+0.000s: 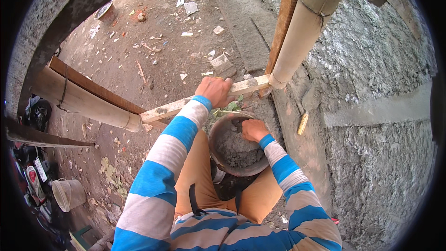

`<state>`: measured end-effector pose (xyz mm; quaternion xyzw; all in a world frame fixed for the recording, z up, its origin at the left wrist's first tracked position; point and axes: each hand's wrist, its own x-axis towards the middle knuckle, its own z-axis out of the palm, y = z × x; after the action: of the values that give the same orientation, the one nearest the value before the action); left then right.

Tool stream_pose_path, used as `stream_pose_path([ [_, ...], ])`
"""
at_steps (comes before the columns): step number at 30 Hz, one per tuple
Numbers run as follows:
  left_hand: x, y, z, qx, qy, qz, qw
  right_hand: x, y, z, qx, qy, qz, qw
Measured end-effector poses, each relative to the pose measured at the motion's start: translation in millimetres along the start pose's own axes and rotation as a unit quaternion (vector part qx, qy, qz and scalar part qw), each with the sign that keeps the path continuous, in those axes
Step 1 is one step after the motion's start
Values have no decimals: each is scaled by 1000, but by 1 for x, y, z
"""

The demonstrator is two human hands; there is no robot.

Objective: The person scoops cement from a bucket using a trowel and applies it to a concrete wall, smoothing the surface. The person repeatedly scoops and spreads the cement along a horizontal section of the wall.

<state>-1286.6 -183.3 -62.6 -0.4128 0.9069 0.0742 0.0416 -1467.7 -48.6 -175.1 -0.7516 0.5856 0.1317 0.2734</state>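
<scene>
A: Where is the mortar [239,154] located?

B: It is contained in one round bucket [241,173], placed between the knees, near the wooden batten [174,108].

A: Expected handling?

B: Mortar judged soft, gritty and dense; loaded bucket judged heavy, best gripped at opposite sides of the rim.

A: Hands?

B: The right hand [254,131] is curled down at the mortar; whether anything is gripped cannot be told. The left hand [214,92] is closed over the batten, judged stiff.

A: Counts farther out?

B: Two bamboo poles [306,28] are noted, one at each batten end. One yellow-handled trowel [303,124] is seen to the right. One pale pail [69,195] is recorded at lower left.
</scene>
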Motion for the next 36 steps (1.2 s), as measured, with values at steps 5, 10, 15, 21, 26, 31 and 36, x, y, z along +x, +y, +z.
stream_pose_path([
  [5, 3, 0, 8, -5, 16, 1, 1000, -1, 3, 14, 32, 71, 71, 994],
  [10, -5, -5, 5, 9, 14, -1, 1000, 13, -30, 17, 6, 100, 73, 992],
  [15, -1, 2, 1, 16, 13, 12, 1000, 20, -30, 28, 10, 148, 68, 987],
  [21, -4, -2, 6, 14, 21, 12, 1000, -6, -38, 31, 47, 279, 29, 959],
  [26, -10, -4, 18, -4, 11, 4, 1000, -54, -44, 30, 316, 435, -33, 842],
  [31, 6, 8, -7, 24, 4, 14, 1000, -121, -5, 5, 457, 528, 58, 713],
  [36, -2, 0, 3, 18, 10, -4, 1000, -257, 64, 52, 297, 494, 235, 783],
])
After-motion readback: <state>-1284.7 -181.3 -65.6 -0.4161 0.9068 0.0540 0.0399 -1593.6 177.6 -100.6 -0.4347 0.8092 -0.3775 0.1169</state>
